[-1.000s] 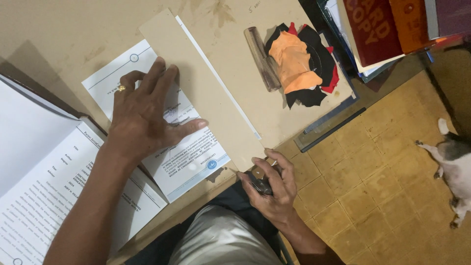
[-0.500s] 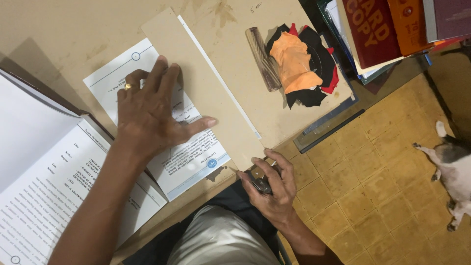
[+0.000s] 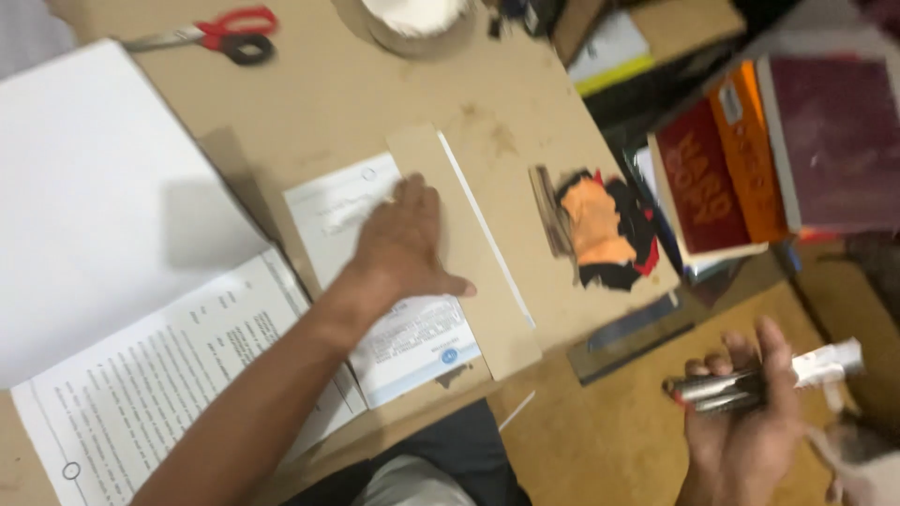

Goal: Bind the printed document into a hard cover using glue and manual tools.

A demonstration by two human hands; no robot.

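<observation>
My left hand [image 3: 405,245] lies flat, fingers spread, on a white printed booklet [image 3: 412,342] and a long tan cardboard strip [image 3: 473,272] on the brown table [image 3: 356,103]. My right hand [image 3: 742,422] is off the table's edge, over the tiled floor, closed around a metallic utility knife [image 3: 727,389] with a pale end sticking out to the right. The view is blurred.
A large open white document [image 3: 103,234] lies at left. Red-handled scissors [image 3: 220,33] and a white tape roll [image 3: 412,23] sit at the far edge. Orange, black and red scraps [image 3: 605,230] lie at right, near a metal ruler [image 3: 633,333] and stacked books [image 3: 750,169].
My right hand has pulled away from the strip's near end, out to the right over the floor with the knife. The camera has tilted up, showing more of the table.
</observation>
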